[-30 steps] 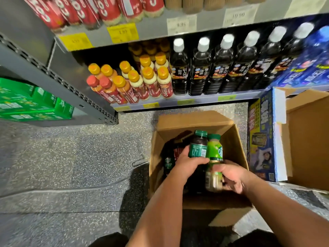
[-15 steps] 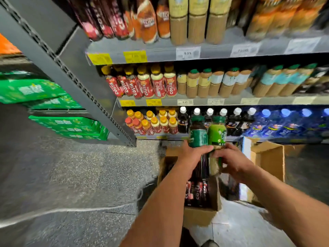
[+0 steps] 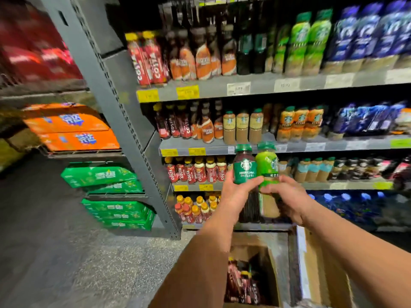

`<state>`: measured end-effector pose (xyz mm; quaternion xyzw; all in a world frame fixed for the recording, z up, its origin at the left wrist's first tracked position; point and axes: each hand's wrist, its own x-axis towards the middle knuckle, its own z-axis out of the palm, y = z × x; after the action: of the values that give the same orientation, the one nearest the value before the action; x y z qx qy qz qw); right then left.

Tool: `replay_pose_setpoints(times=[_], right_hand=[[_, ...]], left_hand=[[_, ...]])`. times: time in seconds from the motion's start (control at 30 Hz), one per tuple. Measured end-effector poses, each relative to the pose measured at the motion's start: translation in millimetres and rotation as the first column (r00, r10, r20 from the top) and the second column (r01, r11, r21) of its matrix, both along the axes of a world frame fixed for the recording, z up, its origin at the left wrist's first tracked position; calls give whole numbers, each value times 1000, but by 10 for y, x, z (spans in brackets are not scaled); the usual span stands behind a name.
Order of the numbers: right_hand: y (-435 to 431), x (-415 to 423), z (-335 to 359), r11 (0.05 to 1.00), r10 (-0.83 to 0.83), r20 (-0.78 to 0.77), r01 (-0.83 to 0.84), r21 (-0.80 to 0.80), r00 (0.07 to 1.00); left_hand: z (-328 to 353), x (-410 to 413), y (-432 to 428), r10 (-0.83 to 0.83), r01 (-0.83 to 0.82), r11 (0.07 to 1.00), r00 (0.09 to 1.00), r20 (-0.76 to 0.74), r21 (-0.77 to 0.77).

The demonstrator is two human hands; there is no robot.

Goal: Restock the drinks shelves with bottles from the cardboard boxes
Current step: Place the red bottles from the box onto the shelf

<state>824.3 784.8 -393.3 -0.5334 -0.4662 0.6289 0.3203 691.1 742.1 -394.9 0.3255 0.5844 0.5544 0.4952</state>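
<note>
Grey metal shelf (image 3: 270,137), second tier: front slot bare between tan green-capped bottles (image 3: 255,127) and orange-labelled bottles (image 3: 300,123). Top tier packed to its edge. Grey perforated upright (image 3: 124,121) bounds the left.

Shelves (image 3: 255,88) stocked with bottles (image 3: 206,61), box (image 3: 273,268) on floor (image 3: 77,263)

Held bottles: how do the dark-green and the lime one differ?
The dark-green bottle has a dark green label over near-black liquid; the lime bottle has a bright green label over tan liquid. The left hand grips the dark-green bottle, the right hand the lime bottle. Both upright, side by side, green caps.
</note>
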Motion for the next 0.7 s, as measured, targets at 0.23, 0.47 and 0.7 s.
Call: replay_pose_setpoints(times=[0.23, 0.47, 0.7], right_hand=[[-839, -50, 807, 979, -38, 42, 29, 201, 998], [-1283, 106, 1400, 941, -60, 91, 26, 338, 994], [-1302, 322, 1814, 916, -77, 4, 69, 394, 997]], left_hand=[[840, -93, -781, -26, 38, 987, 996, -83, 154], [1366, 36, -1188, -40, 59, 972, 995, -87, 227], [1720, 256, -1160, -36, 49, 960, 998, -55, 275]])
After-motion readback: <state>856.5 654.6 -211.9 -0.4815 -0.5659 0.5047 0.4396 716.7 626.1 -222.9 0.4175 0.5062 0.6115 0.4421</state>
